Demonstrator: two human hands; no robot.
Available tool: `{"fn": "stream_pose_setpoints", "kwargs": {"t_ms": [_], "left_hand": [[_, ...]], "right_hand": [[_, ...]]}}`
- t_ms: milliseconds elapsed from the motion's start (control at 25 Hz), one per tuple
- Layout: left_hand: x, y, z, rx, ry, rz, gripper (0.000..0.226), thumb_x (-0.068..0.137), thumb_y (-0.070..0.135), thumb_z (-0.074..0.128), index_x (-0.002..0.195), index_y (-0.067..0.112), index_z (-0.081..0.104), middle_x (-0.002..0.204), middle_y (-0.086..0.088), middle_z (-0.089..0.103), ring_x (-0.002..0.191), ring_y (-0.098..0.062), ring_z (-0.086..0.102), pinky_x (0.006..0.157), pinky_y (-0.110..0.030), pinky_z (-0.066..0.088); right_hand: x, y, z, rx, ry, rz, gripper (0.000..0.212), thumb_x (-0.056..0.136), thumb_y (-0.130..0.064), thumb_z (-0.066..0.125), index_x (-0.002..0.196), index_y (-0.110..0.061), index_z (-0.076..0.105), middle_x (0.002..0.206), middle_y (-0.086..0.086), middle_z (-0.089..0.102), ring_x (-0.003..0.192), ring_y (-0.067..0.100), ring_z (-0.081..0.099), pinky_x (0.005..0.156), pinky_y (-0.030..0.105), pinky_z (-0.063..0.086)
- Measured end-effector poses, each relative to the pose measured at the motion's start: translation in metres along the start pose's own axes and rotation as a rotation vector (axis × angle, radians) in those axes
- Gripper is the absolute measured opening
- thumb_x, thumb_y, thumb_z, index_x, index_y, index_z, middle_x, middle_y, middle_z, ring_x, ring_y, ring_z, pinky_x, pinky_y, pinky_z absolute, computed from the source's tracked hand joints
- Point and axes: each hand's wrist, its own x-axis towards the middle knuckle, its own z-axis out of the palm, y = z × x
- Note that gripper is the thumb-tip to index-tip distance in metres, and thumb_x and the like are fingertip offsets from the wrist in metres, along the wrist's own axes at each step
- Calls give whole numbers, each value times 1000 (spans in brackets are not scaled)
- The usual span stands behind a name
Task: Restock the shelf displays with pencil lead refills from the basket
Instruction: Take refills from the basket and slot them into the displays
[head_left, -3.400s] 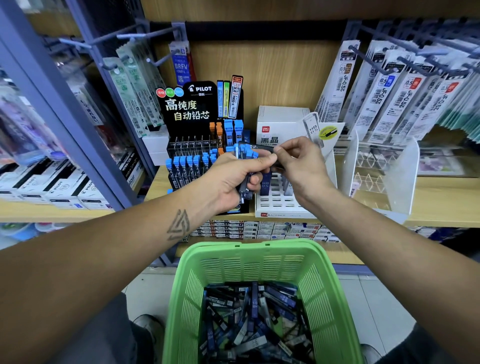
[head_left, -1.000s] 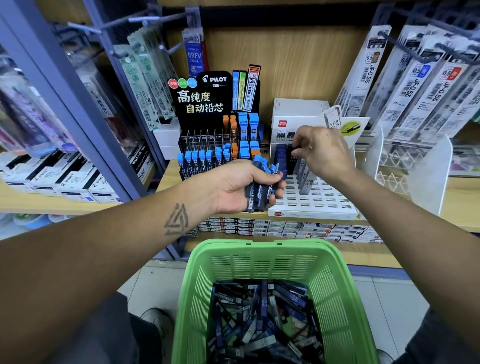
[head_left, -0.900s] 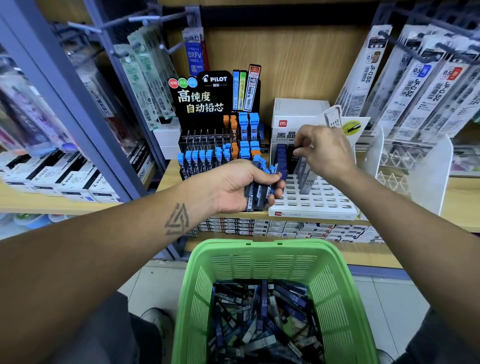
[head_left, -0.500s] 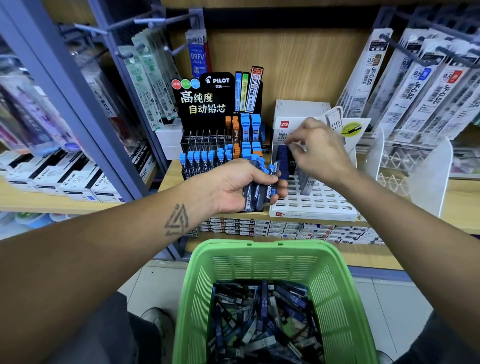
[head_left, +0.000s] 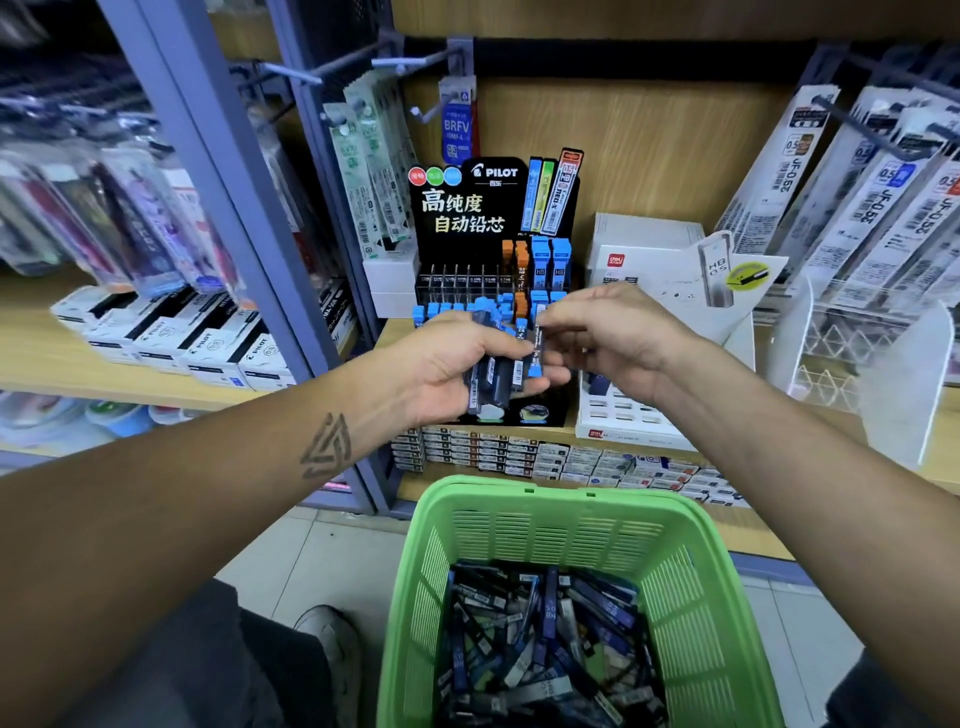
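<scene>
Two bare forearms with no sleeves, left hand (head_left: 457, 364) and right hand (head_left: 618, 338) ringless, dark interlocking-triangle tattoo (head_left: 327, 447) on the left forearm near the wrist, grey trousers (head_left: 197, 665) at seven o'clock, pale shoe (head_left: 332, 649) at six o'clock

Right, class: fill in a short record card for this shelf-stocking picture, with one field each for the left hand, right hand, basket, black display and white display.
Left hand: left hand holds a bundle of blue-capped dark plastic lead refill cases.
Right hand: right hand pinches one blue-capped refill case at the bundle.
Basket: green slotted plastic basket, low in view, holds many loose refill cases.
Black display: black Pilot cardboard stand with blue and orange capped cases.
White display: white slotted plastic tray to its right, mostly unfilled slots.
</scene>
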Motion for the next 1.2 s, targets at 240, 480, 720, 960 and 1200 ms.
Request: {"fn": "stream_pose_setpoints", "kwargs": {"t_ms": [240, 480, 720, 960, 1200], "left_hand": [[-10, 2, -38, 84, 185, 3, 32, 94, -7, 57, 125, -9, 50, 79, -27, 70, 64, -32, 72, 49, -31, 58], [-15, 16, -74, 55, 350, 76, 12, 95, -2, 58, 107, -4, 56, 70, -16, 65, 53, -20, 64, 47, -26, 52], [-20, 25, -95, 70, 360, 51, 5, 96, -2, 55, 99, -4, 58, 71, -15, 63, 54, -19, 62, 49, -25, 52], [-27, 25, -109, 78, 366, 20, 10, 96, -4, 54, 105, -7, 57, 72, -17, 64, 57, -21, 63, 49, -26, 54], [-32, 23, -111, 101, 361, 15, 5, 96, -5, 54, 97, -6, 58, 70, -17, 65, 56, -21, 65, 50, -26, 54]], "right_hand": [[3, 1, 23, -118, -34, -151, 14, 98, -18, 64, 103, -7, 69, 70, 9, 66, 51, 17, 58, 43, 24, 45], [16, 17, 45, -816, -111, -295, 25, 99, -2, 54, 98, -23, 67, 77, -1, 72, 63, 2, 70, 76, 28, 59], [20, 18, 62, -778, -79, -457, 18, 96, -8, 61, 101, -22, 71, 84, 0, 75, 76, 5, 73, 83, 38, 60], [27, 20, 74, -635, 16, -525, 14, 91, -8, 69, 99, -19, 69, 84, 1, 74, 74, 6, 73, 84, 30, 59], [30, 29, 85, -694, 36, -532, 10, 88, -11, 74, 94, -19, 71, 84, -2, 72, 79, 10, 71, 83, 31, 59]]}}
